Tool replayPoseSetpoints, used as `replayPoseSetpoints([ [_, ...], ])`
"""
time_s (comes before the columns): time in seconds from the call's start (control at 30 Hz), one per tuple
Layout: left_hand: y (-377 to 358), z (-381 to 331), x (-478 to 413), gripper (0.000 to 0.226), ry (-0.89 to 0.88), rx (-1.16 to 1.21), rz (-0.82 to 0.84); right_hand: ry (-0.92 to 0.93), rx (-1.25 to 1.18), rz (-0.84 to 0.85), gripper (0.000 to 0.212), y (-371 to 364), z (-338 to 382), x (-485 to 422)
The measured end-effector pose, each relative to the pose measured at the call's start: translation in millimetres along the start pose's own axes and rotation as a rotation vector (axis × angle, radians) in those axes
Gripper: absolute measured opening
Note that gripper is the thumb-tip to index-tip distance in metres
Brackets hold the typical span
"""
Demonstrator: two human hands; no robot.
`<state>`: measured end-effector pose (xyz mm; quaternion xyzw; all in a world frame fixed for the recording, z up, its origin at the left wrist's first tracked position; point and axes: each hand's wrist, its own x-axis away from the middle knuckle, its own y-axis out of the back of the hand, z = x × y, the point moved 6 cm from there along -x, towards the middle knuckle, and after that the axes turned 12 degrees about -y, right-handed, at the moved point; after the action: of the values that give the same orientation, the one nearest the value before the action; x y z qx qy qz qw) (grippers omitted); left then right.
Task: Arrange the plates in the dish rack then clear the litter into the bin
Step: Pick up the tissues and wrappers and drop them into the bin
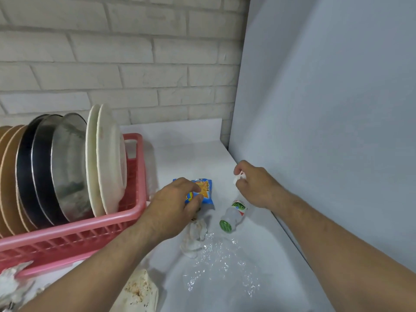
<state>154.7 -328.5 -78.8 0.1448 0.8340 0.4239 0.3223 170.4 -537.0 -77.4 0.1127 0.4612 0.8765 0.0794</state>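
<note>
Your right hand [254, 185] pinches a white scrap [238, 176]. Your left hand [173, 208] curls over the blue wrapper [206, 192] on the counter [180, 158], and I cannot tell whether it has closed. Plates [108, 158] stand in the pink rack [126, 221], so you're clearing litter. Next, probably gather the bottle [234, 212], then find the unseen bin.

- The left hand [177, 206], just below the picture's middle, is bare; its knuckles and tendons stand out as soft ridges across the back.
- The right hand [256, 185], towards 3 o'clock of the left one, is bare too, with creased skin at the wrist.
- The left forearm [101, 266] runs in from 7 o'clock, uncovered along all of its visible length, with sparse fine hair.
- The right forearm [337, 239] runs in from 4 o'clock, likewise uncovered, with fine hair and faint veins.
</note>
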Motion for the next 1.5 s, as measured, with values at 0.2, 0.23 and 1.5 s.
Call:
replayPoseSetpoints([
  [0.2,-7.7,-1.9,-5.2,0.021,0.003,-0.025,0.011,0.088,0.262,0.116,0.027,-28.2,-16.9,14.0],
  [0.23,-8.9,-2.0,-5.3,0.021,0.003,-0.034,0.014,0.095,0.31,0.101,0.026,-31.8,-20.0,13.7],
  [1.5,-88.4,62.3,-71.2,0.062,0.734,-0.338,0.39,-0.122,0.221,0.096,0.031,-62.4,-44.4,5.7],
])
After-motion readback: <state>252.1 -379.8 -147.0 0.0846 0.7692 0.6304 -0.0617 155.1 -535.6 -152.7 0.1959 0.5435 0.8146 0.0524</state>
